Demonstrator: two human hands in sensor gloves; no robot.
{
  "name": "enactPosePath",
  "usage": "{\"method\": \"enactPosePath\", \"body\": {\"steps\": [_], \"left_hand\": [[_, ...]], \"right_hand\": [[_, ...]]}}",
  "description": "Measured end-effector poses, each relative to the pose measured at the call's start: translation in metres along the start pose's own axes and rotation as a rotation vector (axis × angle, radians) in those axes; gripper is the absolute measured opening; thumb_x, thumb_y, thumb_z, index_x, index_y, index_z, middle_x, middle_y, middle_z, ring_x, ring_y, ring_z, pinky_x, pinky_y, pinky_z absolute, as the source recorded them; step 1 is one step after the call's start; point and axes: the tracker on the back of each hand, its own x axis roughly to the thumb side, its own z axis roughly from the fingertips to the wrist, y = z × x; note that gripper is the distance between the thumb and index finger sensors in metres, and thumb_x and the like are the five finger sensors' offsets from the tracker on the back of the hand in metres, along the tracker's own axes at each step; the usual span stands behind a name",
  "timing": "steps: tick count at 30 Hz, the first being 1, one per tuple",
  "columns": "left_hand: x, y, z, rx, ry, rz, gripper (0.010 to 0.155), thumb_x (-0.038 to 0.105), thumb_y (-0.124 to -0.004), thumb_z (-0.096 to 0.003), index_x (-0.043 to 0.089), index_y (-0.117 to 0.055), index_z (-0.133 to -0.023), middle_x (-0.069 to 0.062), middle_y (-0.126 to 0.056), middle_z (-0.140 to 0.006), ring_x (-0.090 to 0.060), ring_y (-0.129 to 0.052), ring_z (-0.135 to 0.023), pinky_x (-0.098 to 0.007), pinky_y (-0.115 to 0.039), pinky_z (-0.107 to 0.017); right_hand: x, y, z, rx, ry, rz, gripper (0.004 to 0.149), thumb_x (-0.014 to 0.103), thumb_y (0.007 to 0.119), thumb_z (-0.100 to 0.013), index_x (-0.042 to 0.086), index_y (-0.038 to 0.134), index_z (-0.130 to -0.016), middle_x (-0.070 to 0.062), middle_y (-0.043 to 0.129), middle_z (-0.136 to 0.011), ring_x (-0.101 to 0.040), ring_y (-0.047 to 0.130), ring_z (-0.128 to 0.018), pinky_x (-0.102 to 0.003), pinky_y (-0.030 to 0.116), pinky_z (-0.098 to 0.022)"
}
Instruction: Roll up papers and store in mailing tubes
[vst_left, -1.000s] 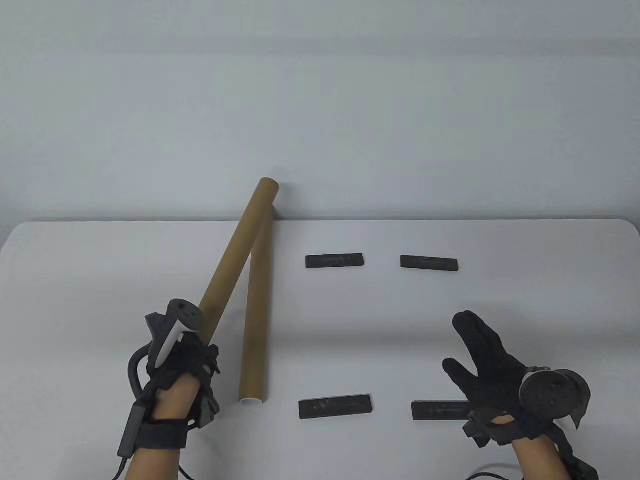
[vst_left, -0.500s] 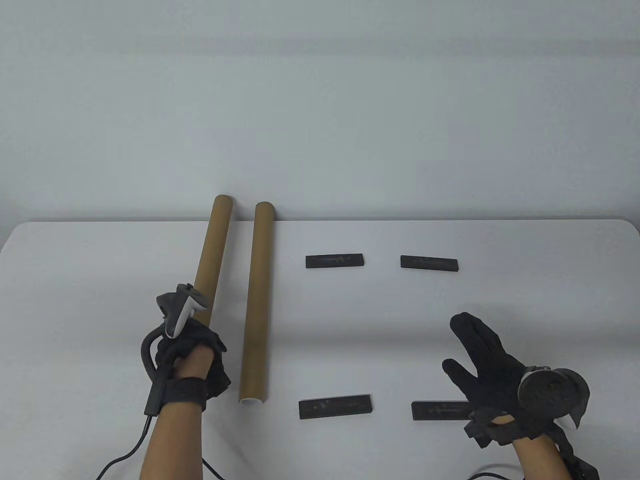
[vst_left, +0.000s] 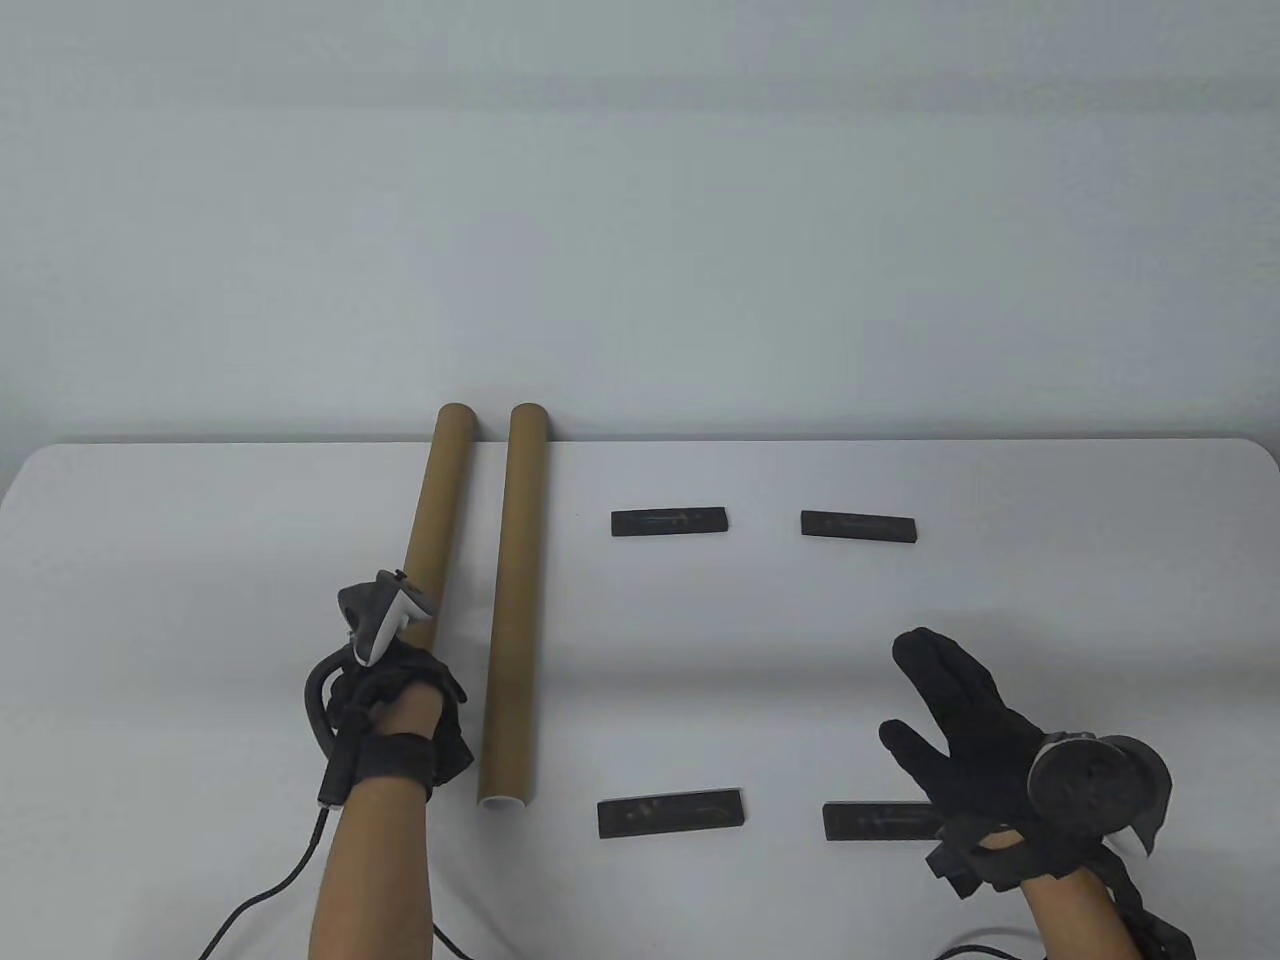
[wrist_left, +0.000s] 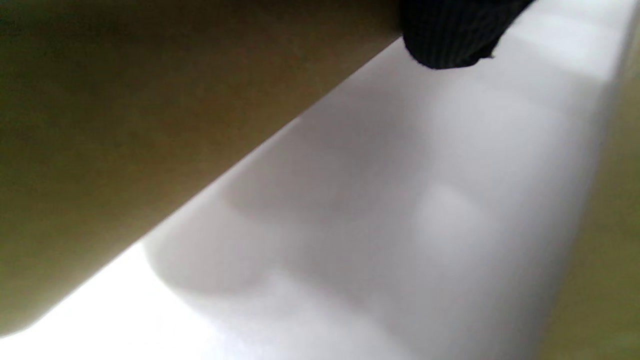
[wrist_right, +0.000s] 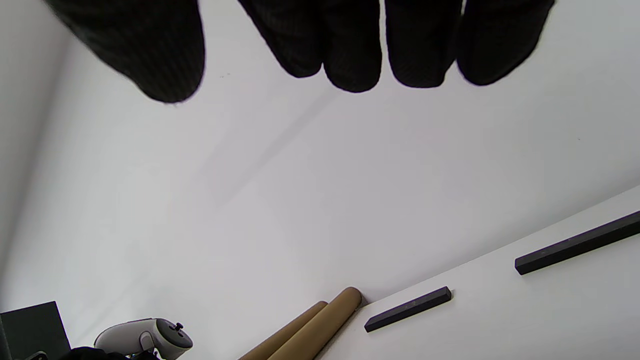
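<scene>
The table (vst_left: 200, 560) carries everything, and no paper shows on it in any view. The largest things are two brown mailing tubes lying side by side, near but not touching, both with the long axis running roughly 6 to 12 o'clock in the table view. The right tube (vst_left: 515, 600) lies free on the table, its white-rimmed near end at 6 o'clock and its far end past the table's back edge. The left tube (vst_left: 435, 520) leans a shade toward 1 o'clock and sits under the left hand (vst_left: 395, 690), which grips its near end; the left wrist view shows tube filling the frame with one gloved fingertip (wrist_left: 450, 35) wrapped over it, so the fingers are closed around it. I cannot tell whether this tube already rests on the table or is held just above it.

The right hand (vst_left: 960, 720) hovers at about 4 o'clock from the tubes, well apart from them, fingers spread and holding nothing; the right wrist view shows all the fingers (wrist_right: 355, 45) hanging free.

Four black weights mark a rectangle between the hands: two far ones (vst_left: 669, 521) (vst_left: 858, 526) and two near ones (vst_left: 670, 811) (vst_left: 880, 820), the last partly under the right hand.

Judging by this, the left hand is the nearer to both tubes: the free tube lies at 3 o'clock just beside its knuckles, so any next tube handling falls to it.
</scene>
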Motion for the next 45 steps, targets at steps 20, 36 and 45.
{"method": "enactPosePath", "body": {"steps": [20, 36, 45], "left_hand": [[0.000, 0.006, 0.017, 0.116, -0.062, 0.015, 0.103, 0.070, -0.062, -0.0370, 0.019, 0.001, -0.101, -0.014, -0.026, -0.110, -0.040, -0.049, -0.104, -0.056, -0.055, -0.073], [-0.022, -0.006, 0.174, 0.679, -0.850, -0.030, 0.099, 0.069, -0.069, -0.0370, 0.035, -0.006, -0.105, -0.005, -0.019, -0.120, -0.044, -0.030, -0.115, -0.064, -0.035, -0.081], [-0.026, -0.040, 0.161, 0.720, -1.005, -0.089, 0.098, 0.071, -0.069, -0.0342, 0.039, -0.009, -0.105, -0.001, -0.018, -0.119, -0.042, -0.027, -0.115, -0.062, -0.034, -0.080]], "right_hand": [[0.003, 0.010, 0.000, 0.059, -0.009, 0.069, 0.079, 0.052, 0.079, -0.052, 0.003, 0.059, -0.112, -0.027, 0.061, -0.113, -0.062, 0.065, -0.099, -0.073, 0.062, -0.064], [0.020, 0.028, -0.003, 0.159, -0.060, 0.221, 0.084, 0.054, 0.079, -0.051, 0.004, 0.055, -0.114, -0.027, 0.055, -0.116, -0.063, 0.057, -0.103, -0.078, 0.049, -0.065], [0.021, 0.025, -0.002, 0.138, -0.072, 0.360, 0.085, 0.057, 0.079, -0.050, 0.005, 0.055, -0.114, -0.026, 0.055, -0.116, -0.063, 0.056, -0.103, -0.079, 0.047, -0.065]]}}
